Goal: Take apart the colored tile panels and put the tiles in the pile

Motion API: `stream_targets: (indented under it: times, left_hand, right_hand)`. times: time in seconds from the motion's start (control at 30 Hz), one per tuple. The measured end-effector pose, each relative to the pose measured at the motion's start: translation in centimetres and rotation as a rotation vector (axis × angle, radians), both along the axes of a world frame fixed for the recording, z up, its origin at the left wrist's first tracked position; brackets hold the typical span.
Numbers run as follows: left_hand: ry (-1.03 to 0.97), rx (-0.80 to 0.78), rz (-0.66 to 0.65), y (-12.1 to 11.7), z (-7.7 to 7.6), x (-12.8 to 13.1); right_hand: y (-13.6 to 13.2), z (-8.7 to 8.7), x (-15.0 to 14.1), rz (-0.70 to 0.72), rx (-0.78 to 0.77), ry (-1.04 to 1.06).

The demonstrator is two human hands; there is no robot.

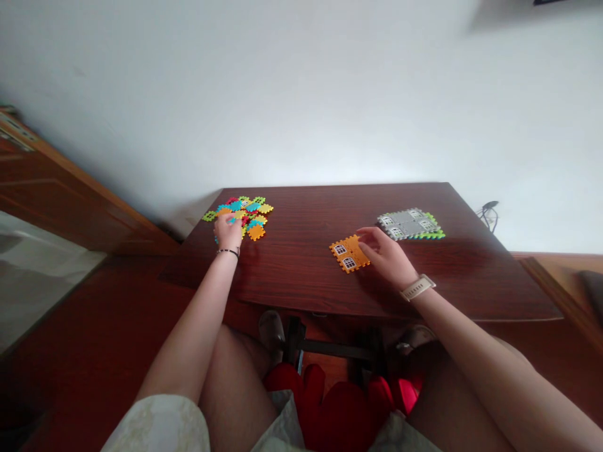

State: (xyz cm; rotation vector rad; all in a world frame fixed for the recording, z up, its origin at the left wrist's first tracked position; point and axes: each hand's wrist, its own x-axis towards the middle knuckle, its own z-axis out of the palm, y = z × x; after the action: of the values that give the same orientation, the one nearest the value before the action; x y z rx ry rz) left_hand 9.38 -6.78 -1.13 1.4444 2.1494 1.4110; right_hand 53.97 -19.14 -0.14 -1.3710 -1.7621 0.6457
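Note:
My left hand (228,230) is bunched over the near edge of a loose heap of colourful interlocking plastic puzzle tiles (247,216). Its fingers overlap the tiles, and I cannot tell whether they hold one. My right hand (384,254) rests open on the table, its fingertips at the right edge of an orange tile printed with windows (349,253). Beyond that hand lies a grey window tile (409,223) on top of a green tile (431,235). A dark band circles my left wrist, and a pale watch sits on my right.
The hands work on a dark reddish-brown wooden table (301,210), with a white wall (301,94) behind it. A dark cable (488,215) hangs past the far right corner. My knees, a red soft object (339,408) and my feet lie below the near edge.

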Motion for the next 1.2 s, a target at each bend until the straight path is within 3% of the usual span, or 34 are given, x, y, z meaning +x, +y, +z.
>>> stream_targets:
  times: [0.03, 0.1, 0.23, 0.37, 0.47, 0.67, 1.2]
  left_hand:
    - [-0.076, 0.016, -0.046, -0.8, -0.2, 2.1]
    - [-0.128, 0.028, -0.277, -2.9, -0.7, 6.7]
    - [0.015, -0.002, -0.723, -7.6, -1.5, 14.6]
    - [0.301, 0.087, -0.903, -10.5, -1.9, 18.5]
    - [0.430, 0.072, -0.946, -10.9, -2.1, 19.6]
    - [0.493, 0.069, -1.044, -9.8, -2.2, 20.7]
    - [0.466, 0.044, -1.141, -9.3, -1.5, 19.2]
  right_hand:
    - [0.2, -0.4, 0.2, -0.015, 0.030, -0.083]
    - [0.4, -1.2, 0.6, -0.037, 0.072, -0.241]
    - [0.4, -2.0, 0.6, -0.006, 0.053, -0.424]
    - [-0.1, -2.1, 0.0, -0.018, 0.050, -0.513]
    - [-0.3, -2.0, -0.5, -0.029, 0.042, -0.548]
    - [-0.5, -1.8, -0.9, 0.072, 0.075, -0.553]
    - [-1.0, -3.0, -1.1, 0.090, 0.031, -0.646]
